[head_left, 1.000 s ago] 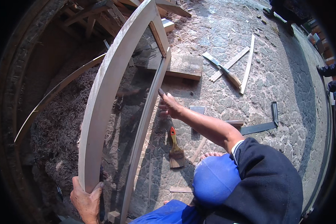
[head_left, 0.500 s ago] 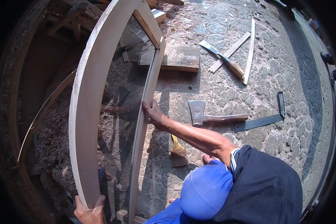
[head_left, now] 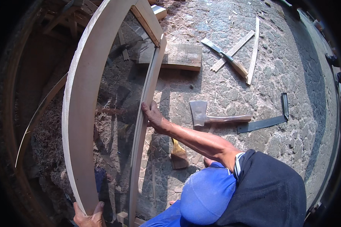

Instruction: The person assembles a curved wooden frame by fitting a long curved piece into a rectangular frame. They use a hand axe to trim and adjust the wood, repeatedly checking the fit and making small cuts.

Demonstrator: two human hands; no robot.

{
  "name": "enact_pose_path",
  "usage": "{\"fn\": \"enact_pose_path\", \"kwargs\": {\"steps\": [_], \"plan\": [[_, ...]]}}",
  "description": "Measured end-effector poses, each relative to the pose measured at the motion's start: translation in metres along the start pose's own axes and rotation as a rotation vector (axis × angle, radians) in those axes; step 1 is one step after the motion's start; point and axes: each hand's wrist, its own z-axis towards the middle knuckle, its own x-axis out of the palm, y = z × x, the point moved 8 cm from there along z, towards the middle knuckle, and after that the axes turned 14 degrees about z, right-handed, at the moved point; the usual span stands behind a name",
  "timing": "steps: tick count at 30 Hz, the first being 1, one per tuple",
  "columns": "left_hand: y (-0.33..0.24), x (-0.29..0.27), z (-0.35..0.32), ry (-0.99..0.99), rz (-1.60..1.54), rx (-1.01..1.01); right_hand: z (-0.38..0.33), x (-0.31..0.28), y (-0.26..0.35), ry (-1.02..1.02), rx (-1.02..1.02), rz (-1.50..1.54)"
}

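Observation:
A large pale wooden frame (head_left: 79,109) stands tilted up before me, with a broad curved side on the left and a narrow straight rail (head_left: 144,102) on the right. Between them is a dark, see-through pane (head_left: 119,90) that looks like glass. My left hand (head_left: 89,216) clasps the lower end of the curved side, thumb on the face. Midway up, my right hand (head_left: 155,118) grips the straight rail, its thumb on the near face and its other fingers partly hidden. The frame's top and bottom ends run out of view.
On the rough ground to the right lie an axe (head_left: 198,113), a black try square (head_left: 263,124), a wood chisel (head_left: 223,55) and thin wood strips (head_left: 254,49). A wide brush (head_left: 179,156) sits near my knee. Beyond the rail rests a wooden block (head_left: 182,56). Shavings (head_left: 49,140) pile up left.
The frame has shifted slightly to the left, and both hands have moved with it, keeping their grip. The tools on the ground lie as before.

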Motion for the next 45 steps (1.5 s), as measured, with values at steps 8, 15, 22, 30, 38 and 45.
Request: {"fn": "enact_pose_path", "kwargs": {"steps": [8,15,22,30,38,45], "plan": [[-0.009,0.008,0.011,-0.010,0.140,0.116,-0.002,-0.009,-0.005,-0.045,0.029,-0.004],[-0.008,-0.012,-0.005,-0.040,0.082,0.003,0.001,0.003,-0.004,-0.031,-0.003,-0.044],[-0.005,0.003,0.010,-0.016,0.302,0.106,0.002,-0.004,-0.013,-0.055,0.069,-0.008],[0.003,0.000,0.003,0.017,0.163,-0.014,-0.003,0.002,-0.005,-0.062,0.026,0.015],[-0.004,0.005,0.011,0.006,0.248,0.067,-0.006,-0.008,-0.011,-0.074,0.082,-0.028],[-0.004,-0.001,0.002,0.017,0.217,0.022,-0.008,-0.001,-0.006,-0.072,0.112,0.000]]}}
